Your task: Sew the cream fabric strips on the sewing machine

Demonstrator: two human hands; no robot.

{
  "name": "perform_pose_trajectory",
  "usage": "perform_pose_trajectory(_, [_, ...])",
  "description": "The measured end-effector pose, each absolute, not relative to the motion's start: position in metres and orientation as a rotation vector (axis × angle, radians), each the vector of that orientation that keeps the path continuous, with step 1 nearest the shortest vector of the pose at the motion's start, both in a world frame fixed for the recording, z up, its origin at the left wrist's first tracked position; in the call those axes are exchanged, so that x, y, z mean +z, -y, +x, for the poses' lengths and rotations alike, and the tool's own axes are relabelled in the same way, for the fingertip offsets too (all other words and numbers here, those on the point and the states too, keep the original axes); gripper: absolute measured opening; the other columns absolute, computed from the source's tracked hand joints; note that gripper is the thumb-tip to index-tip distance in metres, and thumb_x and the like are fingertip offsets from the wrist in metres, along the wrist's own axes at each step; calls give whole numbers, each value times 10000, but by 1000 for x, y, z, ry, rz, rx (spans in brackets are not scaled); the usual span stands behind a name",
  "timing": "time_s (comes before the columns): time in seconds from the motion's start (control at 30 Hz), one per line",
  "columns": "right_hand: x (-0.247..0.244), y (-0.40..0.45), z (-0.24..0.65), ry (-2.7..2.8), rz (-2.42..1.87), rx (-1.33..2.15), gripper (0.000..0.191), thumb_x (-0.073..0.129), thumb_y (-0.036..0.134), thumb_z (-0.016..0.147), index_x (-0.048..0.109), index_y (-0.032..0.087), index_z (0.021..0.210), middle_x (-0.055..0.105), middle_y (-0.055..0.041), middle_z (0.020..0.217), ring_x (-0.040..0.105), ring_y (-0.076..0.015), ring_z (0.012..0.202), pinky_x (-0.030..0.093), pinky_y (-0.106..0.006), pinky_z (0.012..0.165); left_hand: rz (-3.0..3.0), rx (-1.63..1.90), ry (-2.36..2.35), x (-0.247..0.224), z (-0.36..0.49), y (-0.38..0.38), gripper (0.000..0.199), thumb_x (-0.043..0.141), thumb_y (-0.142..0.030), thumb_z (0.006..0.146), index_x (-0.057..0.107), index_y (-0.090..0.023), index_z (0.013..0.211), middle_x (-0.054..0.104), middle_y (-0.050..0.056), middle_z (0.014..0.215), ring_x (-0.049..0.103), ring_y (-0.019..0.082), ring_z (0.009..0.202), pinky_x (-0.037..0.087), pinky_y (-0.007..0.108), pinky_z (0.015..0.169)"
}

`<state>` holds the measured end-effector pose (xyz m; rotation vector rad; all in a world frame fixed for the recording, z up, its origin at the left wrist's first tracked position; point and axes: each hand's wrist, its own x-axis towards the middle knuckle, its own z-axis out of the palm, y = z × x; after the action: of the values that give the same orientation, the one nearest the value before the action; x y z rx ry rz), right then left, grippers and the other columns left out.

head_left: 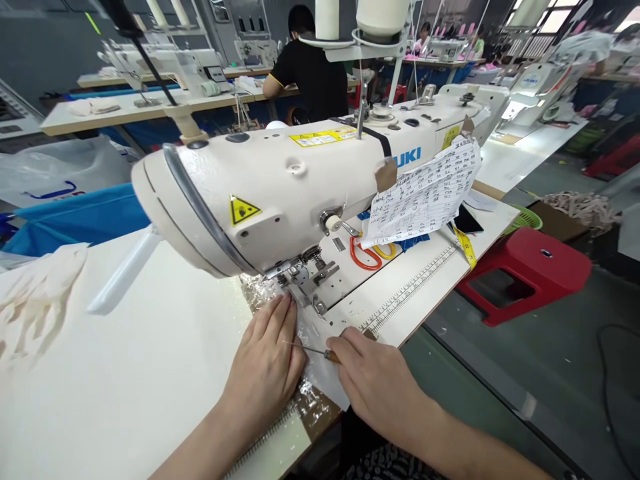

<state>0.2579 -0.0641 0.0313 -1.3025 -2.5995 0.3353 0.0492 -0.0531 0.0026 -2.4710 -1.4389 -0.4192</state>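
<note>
A white sewing machine (280, 193) spans the middle of the view, its needle area low at the centre. Just in front of the presser foot, my left hand (270, 350) lies palm down with its fingers together, pressing on pale, thin material (320, 373). My right hand (375, 377), to the right of it, is closed round the wooden handle of an awl (331, 356). The awl's thin metal point reaches left to my left hand. What lies beneath my left hand's fingers is hidden.
Red-handled scissors (365, 255), a handwritten paper sheet (425, 193) and a yellow measuring tape (465, 247) are at the right. Pale fabric (43, 300) lies on the left of the table. A red stool (530, 267) stands beyond the right edge. A person (315, 73) sits behind.
</note>
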Motion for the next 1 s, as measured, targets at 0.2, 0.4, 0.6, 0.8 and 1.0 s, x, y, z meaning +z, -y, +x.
perform_pose_trajectory(0.2, [32, 59, 252, 2606, -1248, 249, 282, 584, 3, 845, 610, 143, 1088, 621, -45, 902, 641, -204, 743, 393, -287, 496, -2489, -430, 1419, 7, 51, 54, 446, 325, -189, 967, 481, 1, 1339, 534, 217, 1396, 451, 344, 1332, 421, 502, 1084])
perform_pose_trajectory(0.4, [28, 54, 246, 2641, -1254, 272, 264, 564, 12, 871, 593, 157, 1090, 642, -48, 939, 654, -210, 756, 411, -290, 529, -2460, -404, 1476, 9, 49, 51, 446, 321, -200, 970, 524, -24, 1326, 548, 196, 1392, 460, 317, 1321, 377, 527, 1117])
perform_pose_trajectory(0.6, [31, 47, 235, 2668, -1306, 289, 236, 562, 27, 879, 597, 157, 1072, 675, -59, 909, 670, -204, 704, 450, -268, 552, -2403, -451, 1605, 10, 47, 46, 410, 375, -213, 964, 587, -93, 1294, 567, 189, 1312, 452, 354, 1285, 446, 555, 1047])
perform_pose_trajectory(0.8, [27, 44, 230, 2461, -1260, 461, 290, 450, 67, 912, 600, 125, 1154, 731, -108, 976, 708, -228, 770, 512, -292, 606, -2365, -410, 1572, 11, 38, 37, 387, 406, -162, 950, 605, -122, 1280, 603, 158, 1283, 498, 332, 1253, 430, 553, 1072])
perform_pose_trajectory(1.0, [27, 50, 232, 2242, -1193, 839, 344, 359, 127, 966, 593, 73, 1211, 710, -90, 814, 670, -219, 647, 474, -295, 542, -2306, -329, 1474, 18, 30, 33, 406, 403, -21, 903, 642, -77, 1225, 616, 154, 1313, 478, 347, 1307, 362, 555, 1124])
